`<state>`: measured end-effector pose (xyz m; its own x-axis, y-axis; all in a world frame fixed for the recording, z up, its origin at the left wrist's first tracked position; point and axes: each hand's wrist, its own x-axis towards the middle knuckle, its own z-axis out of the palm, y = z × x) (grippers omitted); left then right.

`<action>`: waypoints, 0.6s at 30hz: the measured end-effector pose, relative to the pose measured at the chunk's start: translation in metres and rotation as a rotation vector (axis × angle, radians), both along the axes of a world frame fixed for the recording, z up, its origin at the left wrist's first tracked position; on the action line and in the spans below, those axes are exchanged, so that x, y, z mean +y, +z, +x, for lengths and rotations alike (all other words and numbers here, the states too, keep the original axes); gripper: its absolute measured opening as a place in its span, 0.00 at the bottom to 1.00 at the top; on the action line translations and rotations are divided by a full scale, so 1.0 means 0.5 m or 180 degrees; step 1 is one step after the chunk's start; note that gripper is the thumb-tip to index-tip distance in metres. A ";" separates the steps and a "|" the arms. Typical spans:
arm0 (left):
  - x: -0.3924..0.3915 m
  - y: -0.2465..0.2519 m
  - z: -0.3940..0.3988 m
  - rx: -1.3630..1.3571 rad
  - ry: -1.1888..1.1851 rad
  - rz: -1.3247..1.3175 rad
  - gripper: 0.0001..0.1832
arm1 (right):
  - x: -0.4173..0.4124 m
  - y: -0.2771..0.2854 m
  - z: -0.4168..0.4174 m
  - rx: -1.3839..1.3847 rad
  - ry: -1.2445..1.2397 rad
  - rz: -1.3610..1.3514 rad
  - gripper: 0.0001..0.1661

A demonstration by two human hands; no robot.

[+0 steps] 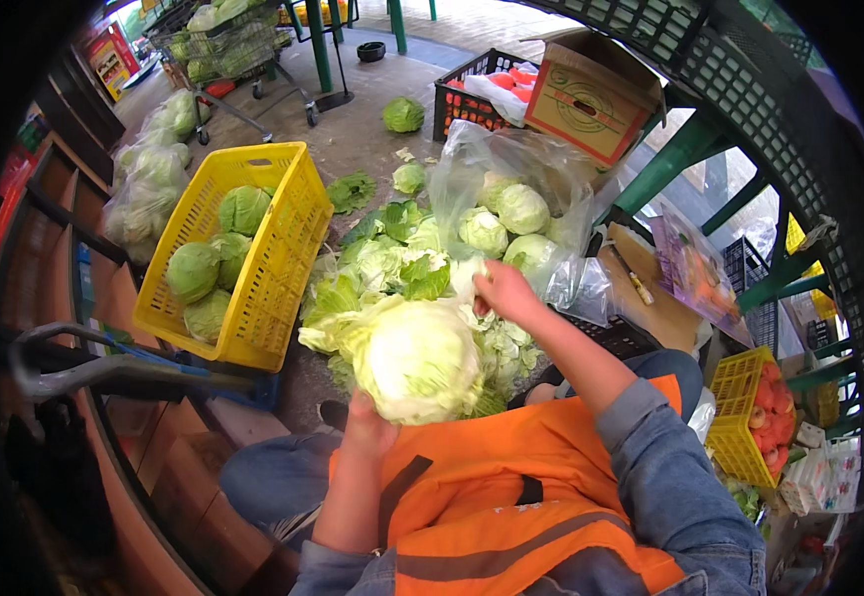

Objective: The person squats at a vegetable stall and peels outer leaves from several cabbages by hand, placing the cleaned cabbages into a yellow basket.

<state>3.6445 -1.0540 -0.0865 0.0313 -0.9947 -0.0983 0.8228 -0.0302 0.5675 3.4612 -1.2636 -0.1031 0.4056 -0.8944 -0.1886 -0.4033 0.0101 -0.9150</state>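
Note:
My left hand (371,426) holds a pale green cabbage head (418,359) from below, in front of my orange apron. Pinched in my right hand (505,292) is a pale piece of cabbage leaf (468,277), just above and to the right of the head. Loose cabbage leaves (380,261) lie heaped on the floor beyond it. Several pale cabbages sit in a clear plastic bag (450,160) behind the heap. On the left, a yellow plastic crate (261,316) holds several green cabbages (192,273).
A shopping cart (242,45) loaded with cabbages stands at the back left, near bagged cabbages (153,175). One cabbage (403,115) lies on the floor. A black crate (469,74) and a cardboard box (585,104) stand behind the bag. Green metal legs (655,171) rise at right.

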 end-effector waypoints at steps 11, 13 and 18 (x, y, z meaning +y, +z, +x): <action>-0.034 0.008 0.034 0.1077 0.0792 0.0199 0.40 | 0.172 0.116 0.047 -0.0142 0.0440 -0.1431 0.34; -0.035 0.014 0.026 0.0580 0.1018 0.0363 0.39 | 0.229 0.161 0.082 -0.0018 0.0498 -0.1613 0.38; -0.034 -0.007 0.008 -0.0483 0.1227 0.0413 0.38 | 0.267 0.117 0.142 -0.0661 -0.0139 -0.0707 0.44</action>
